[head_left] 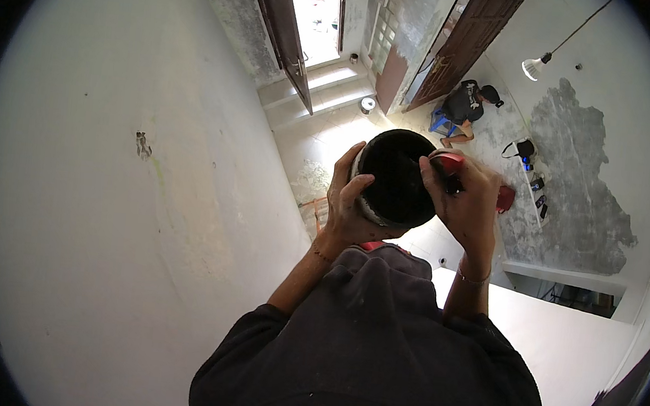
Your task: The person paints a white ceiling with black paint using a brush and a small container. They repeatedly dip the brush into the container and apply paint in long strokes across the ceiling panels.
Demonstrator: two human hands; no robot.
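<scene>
My left hand (347, 201) grips the side of a round black pot (395, 177), held up in front of my chest with its dark inside facing me. My right hand (466, 202) rests on the pot's right rim and holds a red-handled tool (452, 164) whose working end dips into the pot. A red part (505, 198) of the tool sticks out past my right palm. What is inside the pot is too dark to tell.
A white wall (141, 187) runs close along my left. Far below, steps (327, 87) lead to an open brown door (283, 21). Another person (466, 107) crouches on the floor by a second brown door (471, 38). A bare bulb (534, 67) hangs at right.
</scene>
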